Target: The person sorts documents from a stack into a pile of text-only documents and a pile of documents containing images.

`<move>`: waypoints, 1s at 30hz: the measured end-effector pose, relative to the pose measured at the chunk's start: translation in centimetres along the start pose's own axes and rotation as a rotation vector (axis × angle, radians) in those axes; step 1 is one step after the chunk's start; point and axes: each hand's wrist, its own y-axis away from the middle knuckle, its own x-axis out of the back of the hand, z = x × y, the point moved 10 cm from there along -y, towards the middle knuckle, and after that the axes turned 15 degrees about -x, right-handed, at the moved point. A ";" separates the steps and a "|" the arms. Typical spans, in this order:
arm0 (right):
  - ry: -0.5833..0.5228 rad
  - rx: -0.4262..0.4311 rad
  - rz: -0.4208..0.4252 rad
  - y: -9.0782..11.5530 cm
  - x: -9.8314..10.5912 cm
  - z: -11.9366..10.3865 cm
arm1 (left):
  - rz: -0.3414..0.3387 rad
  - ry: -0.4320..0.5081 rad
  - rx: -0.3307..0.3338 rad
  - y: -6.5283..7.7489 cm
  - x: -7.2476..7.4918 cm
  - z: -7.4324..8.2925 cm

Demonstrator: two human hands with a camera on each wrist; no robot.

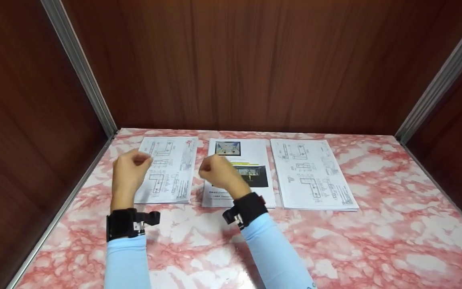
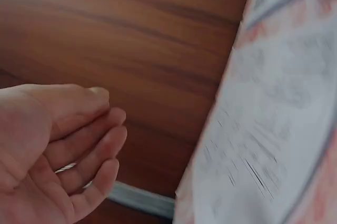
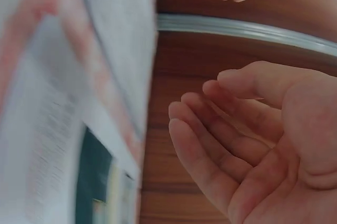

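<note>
My left hand [image 1: 128, 174] is over the left edge of the left paper stack [image 1: 181, 164], which is printed with technical drawings. Its fingers curve loosely with nothing between them, as the left wrist view shows of the hand [image 2: 63, 150]. Over the middle paper stack [image 1: 237, 157], with its colour pictures and text, hovers my right hand [image 1: 221, 172]. The right wrist view shows that hand [image 3: 253, 139] with bent, relaxed fingers and a bare palm. A right paper stack [image 1: 313, 176] carries similar line drawings, and neither hand is near it.
The stacks lie side by side on a red-and-white marbled table [image 1: 379, 237]. Brown wood-grain panels [image 1: 255, 68] stand behind and at both sides, joined by grey metal corner posts [image 1: 82, 68]. Black straps with small cameras [image 1: 124, 224] sit on both wrists.
</note>
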 end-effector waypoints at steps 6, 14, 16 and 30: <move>0.000 -0.098 -0.069 -0.4 -3.7 1.6 | -0.016 -0.054 0.186 2.2 0.7 -4.7; -0.004 -0.123 -0.123 -0.1 -6.1 1.3 | -0.114 -0.126 0.309 3.9 0.7 -7.7; 0.000 -0.116 -0.136 0.0 -6.5 1.1 | -0.140 -0.130 0.338 4.2 0.5 -8.1; -0.048 -0.132 -0.141 0.0 -6.6 0.5 | -0.122 -0.109 0.374 4.2 0.8 -8.1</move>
